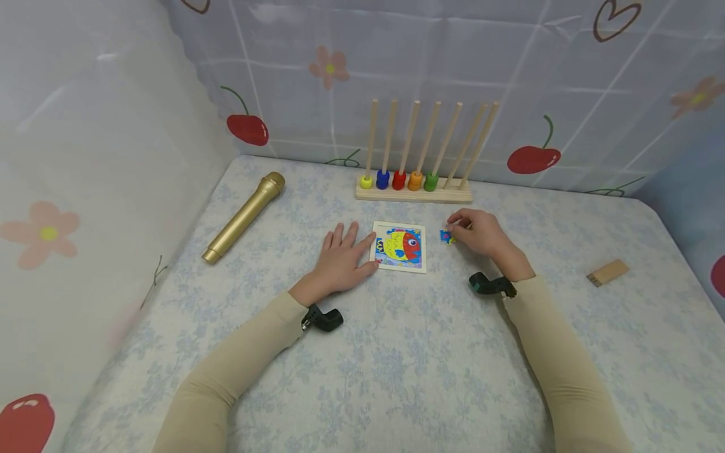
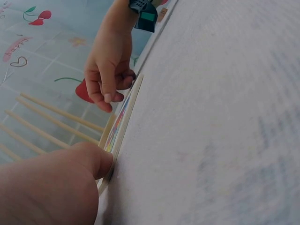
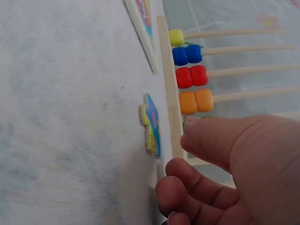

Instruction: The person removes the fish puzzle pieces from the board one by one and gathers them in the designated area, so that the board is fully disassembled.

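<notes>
Patterned cloth on table (image 1: 385, 358); the picture puzzle (image 1: 426, 253), a square pale-framed board with a red-headed yellow fish, lies flat about midway between the table's left and right edges, nearer the back edge. Left hand (image 1: 342, 264) palm down, fingers straight and spread, thumb and index finger at the board's left side; the thumb touches the frame in the left wrist view; nothing gripped. Loose blue-and-yellow puzzle piece (image 1: 445, 236) lies on the table just beyond the board's right edge. Right hand (image 1: 483, 234) hovers beside it, fingers loosely bent; the right wrist view shows a gap between thumb and fingertips, the piece outside it, so nothing held. Near the back edge stands a wooden bead rack (image 1: 413, 196), seven rods, with yellow, blue, red, orange and green beads in order from left. Gold microphone (image 1: 243, 217) lies aslant toward the back left corner; small tan block (image 1: 610, 272) with a greyish end sits near the right edge.
</notes>
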Tool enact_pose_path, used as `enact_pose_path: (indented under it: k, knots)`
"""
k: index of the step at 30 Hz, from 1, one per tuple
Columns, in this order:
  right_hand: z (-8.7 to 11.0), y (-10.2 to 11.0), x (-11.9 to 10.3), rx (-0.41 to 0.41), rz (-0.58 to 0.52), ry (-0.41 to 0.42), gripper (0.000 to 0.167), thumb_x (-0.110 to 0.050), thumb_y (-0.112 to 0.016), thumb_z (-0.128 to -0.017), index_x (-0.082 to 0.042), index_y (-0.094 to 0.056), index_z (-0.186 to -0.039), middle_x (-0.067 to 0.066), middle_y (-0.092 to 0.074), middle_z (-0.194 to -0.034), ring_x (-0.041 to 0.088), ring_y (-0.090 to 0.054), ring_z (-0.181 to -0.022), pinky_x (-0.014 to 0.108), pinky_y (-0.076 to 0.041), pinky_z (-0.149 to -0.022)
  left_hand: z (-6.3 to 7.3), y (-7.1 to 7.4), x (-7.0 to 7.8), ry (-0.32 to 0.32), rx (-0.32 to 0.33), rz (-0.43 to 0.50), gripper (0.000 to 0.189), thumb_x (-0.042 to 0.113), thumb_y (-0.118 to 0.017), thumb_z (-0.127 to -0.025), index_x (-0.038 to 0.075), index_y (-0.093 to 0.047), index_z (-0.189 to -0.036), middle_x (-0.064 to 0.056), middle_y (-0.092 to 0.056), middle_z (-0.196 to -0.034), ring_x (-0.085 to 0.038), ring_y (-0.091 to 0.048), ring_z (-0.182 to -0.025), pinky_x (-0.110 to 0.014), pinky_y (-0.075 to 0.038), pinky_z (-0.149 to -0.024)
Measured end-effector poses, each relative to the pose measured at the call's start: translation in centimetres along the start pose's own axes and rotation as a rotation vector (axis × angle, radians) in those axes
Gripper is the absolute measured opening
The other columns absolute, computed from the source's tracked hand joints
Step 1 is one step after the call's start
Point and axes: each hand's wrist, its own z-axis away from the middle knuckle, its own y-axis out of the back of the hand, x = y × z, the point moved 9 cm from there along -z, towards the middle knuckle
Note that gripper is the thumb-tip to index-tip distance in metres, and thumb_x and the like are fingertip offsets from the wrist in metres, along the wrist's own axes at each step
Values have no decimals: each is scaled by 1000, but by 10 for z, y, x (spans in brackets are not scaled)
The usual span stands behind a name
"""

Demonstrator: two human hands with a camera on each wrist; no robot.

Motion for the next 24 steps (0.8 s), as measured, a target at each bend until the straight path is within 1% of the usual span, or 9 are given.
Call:
enact_pose_path:
  k: [4, 8, 12, 16, 20, 24]
  knots:
    - [-2, 2, -6, -7, 7, 5, 29, -20, -58, -102, -2, -66, -123, 20, -66, -103, 28, -59, -81, 32, -45, -66, 0, 0, -1, -1, 2, -2, 69, 50, -49, -102, 24, -29, -163, -19, -6, -172, -46, 4, -159, -63, -3, -126]
    - [-9, -1, -22, -29, -3, 19, 29, -20, -59, -102, -3, -65, -125, 20, -65, -108, 30, -59, -87, 31, -47, -67, 0, 0, -1, -1, 4, 3, 69, 50, -49, -102, 23, -30, -163, -19, -7, -172, -46, 4, -159, -63, -3, -125]
    - [-18, -9, -46, -62, -22, 57, 30, -20, -58, -102, -3, -65, -127, 21, -65, -110, 31, -59, -88, 32, -48, -69, 1, 0, -1, -1, 10, 16, 69, 49, -50, -101, 23, -31, -162, -19, -7, -172, -46, 4, -158, -64, -3, -125]
    - [-27, -20, -67, -98, -30, 78, 32, -22, -58, -103, -4, -65, -128, 20, -66, -114, 31, -59, -90, 35, -49, -72, 1, -1, -3, 7, 5, 3, 69, 51, -50, -101, 23, -31, -162, -19, -7, -172, -46, 4, -158, -63, -3, -125]
    - [-32, -27, -80, -120, -42, 84, 32, -21, -58, -103, -4, -65, -129, 19, -66, -115, 30, -59, -92, 37, -50, -76, 0, -2, -2, 13, -6, 2, 69, 52, -49, -102, 24, -30, -162, -18, -6, -172, -46, 4, -159, -63, -2, -126]
    - [-35, -33, -87, -137, -49, 96, 31, -20, -59, -102, -4, -65, -128, 19, -66, -115, 31, -60, -92, 38, -52, -78, 0, 0, -1, 14, -10, 3, 69, 52, -48, -102, 25, -29, -163, -18, -6, -173, -46, 5, -159, -63, -2, -126]
